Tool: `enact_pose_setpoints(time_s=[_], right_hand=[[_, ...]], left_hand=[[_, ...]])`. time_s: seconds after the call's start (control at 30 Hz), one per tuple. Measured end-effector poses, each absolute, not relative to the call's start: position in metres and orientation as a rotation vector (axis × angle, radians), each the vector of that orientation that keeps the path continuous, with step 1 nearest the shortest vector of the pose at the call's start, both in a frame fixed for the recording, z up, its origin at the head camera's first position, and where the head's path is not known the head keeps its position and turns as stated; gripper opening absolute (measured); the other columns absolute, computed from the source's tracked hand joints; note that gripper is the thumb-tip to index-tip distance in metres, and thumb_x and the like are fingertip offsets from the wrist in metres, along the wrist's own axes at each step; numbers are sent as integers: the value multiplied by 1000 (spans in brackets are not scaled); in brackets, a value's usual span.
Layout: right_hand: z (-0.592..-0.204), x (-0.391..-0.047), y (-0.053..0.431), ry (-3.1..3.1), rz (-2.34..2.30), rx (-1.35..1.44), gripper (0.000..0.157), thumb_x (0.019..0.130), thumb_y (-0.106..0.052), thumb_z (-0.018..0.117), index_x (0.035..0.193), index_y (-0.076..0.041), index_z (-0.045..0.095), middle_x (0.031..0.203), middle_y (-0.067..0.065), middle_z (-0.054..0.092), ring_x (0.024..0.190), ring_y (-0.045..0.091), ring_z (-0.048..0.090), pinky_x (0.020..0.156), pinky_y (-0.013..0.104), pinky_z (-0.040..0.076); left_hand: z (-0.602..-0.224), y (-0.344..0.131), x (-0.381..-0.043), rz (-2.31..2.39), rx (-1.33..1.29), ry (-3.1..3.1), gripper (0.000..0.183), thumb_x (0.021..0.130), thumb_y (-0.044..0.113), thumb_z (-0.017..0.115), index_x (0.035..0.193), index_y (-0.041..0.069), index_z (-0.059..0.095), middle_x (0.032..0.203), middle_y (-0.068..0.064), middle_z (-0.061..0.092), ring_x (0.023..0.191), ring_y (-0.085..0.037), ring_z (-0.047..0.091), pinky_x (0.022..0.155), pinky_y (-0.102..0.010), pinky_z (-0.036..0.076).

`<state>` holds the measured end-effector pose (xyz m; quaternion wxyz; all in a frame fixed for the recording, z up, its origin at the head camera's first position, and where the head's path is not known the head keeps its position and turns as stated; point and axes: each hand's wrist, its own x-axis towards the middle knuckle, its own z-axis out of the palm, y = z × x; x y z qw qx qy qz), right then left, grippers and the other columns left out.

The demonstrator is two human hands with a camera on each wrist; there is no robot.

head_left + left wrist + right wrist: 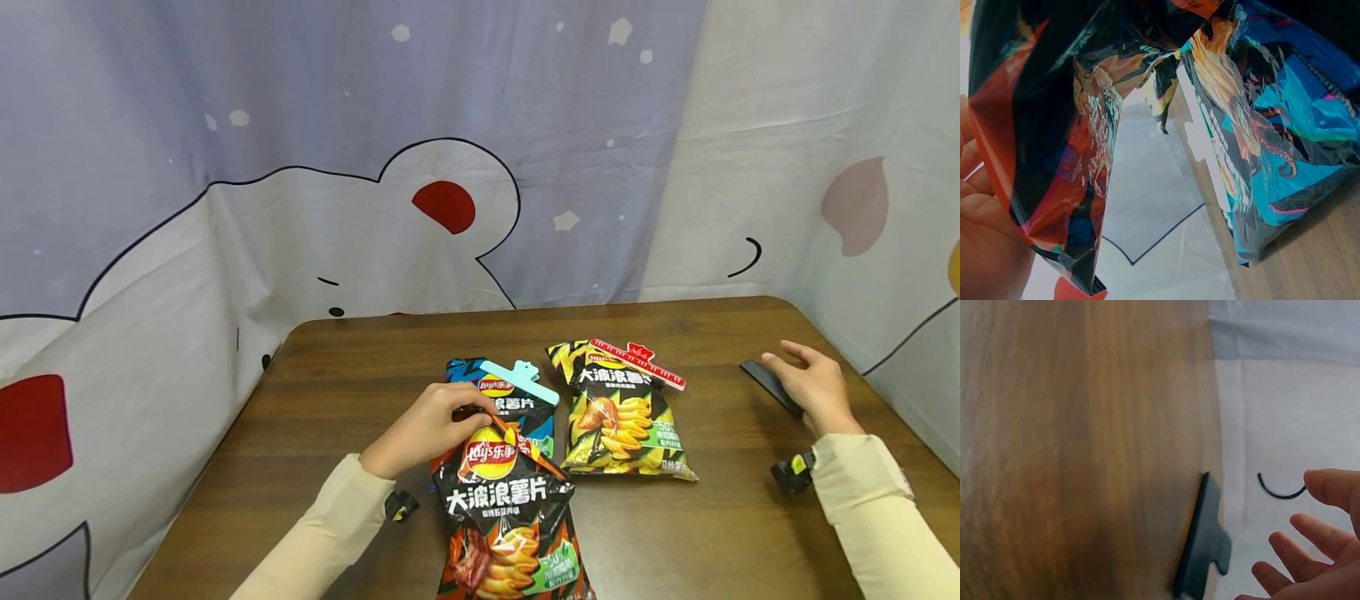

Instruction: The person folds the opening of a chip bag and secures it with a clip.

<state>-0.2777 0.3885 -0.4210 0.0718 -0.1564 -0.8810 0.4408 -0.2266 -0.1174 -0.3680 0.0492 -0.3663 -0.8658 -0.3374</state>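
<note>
At its top edge, my left hand (438,425) pinches a black and red bag of potato chips (495,508), whose folded top shows an orange strip. The left wrist view shows the bag's crinkled side (1066,144) beside the fingers. Over at the right, my right hand (817,387) hovers by a black bag clip (771,387) lying on the table. In the right wrist view, the fingers are spread and apart from the black clip (1202,540).
Behind the held bag lies a blue chip bag (543,427) with a light-blue clip (521,382). To its right is a yellow and black chip bag (622,417) with a red clip (637,363). A patterned curtain (585,167) hangs behind the wooden table (360,358).
</note>
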Motion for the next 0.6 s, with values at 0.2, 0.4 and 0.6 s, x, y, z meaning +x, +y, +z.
enact_pose_setpoints(time_s=[0.2,0.4,0.6], right_hand=[[-429,-279,401,-2666,1376,-510,74,97,-44,42,150,2,20,150,34,24,132,51,31,101,50,41],[-432,-278,411,-2771,1432,-516,80,97,-50,37,152,-1,7,153,35,3,134,60,16,100,69,31],[-434,-279,415,-2900,1349,-461,74,100,-45,30,150,2,3,149,40,1,131,64,14,98,70,31]], left_hand=[[-368,-117,-226,-1018,-1132,-2632,11,92,11,64,99,14,72,99,2,71,83,-7,60,69,-22,50],[-367,-117,-225,-1032,-1122,-2652,11,92,11,65,99,15,72,100,2,71,84,-7,60,71,-22,50],[-366,-116,-224,-1025,-1110,-2681,10,92,12,65,99,15,72,100,2,70,88,-9,60,73,-22,51]])
